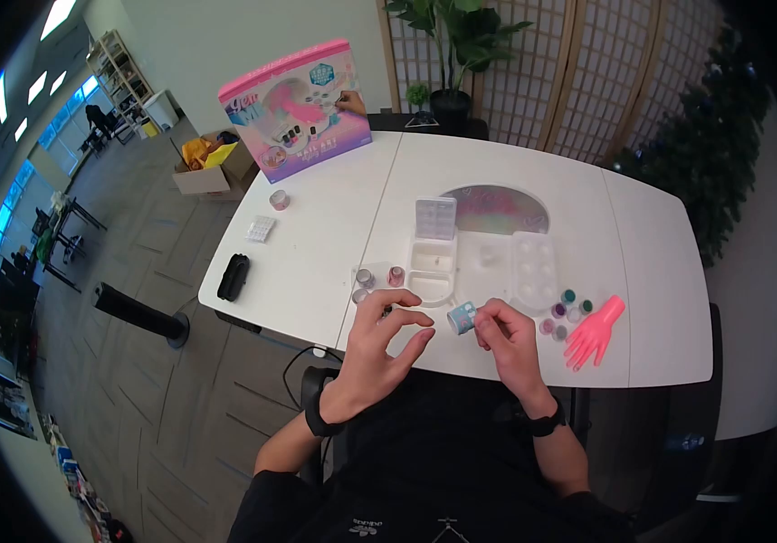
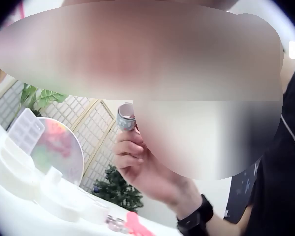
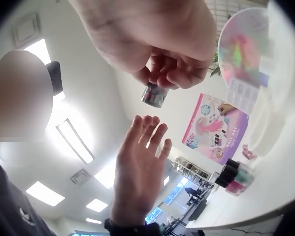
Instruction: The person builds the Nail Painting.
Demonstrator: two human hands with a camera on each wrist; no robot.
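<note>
A leafy potted plant stands before a lattice screen, with an evergreen tree to its right. A black case lies near the left edge of the tabletop. On the carpet, a cardboard box holds yellow and orange items, possibly fabric.
</note>
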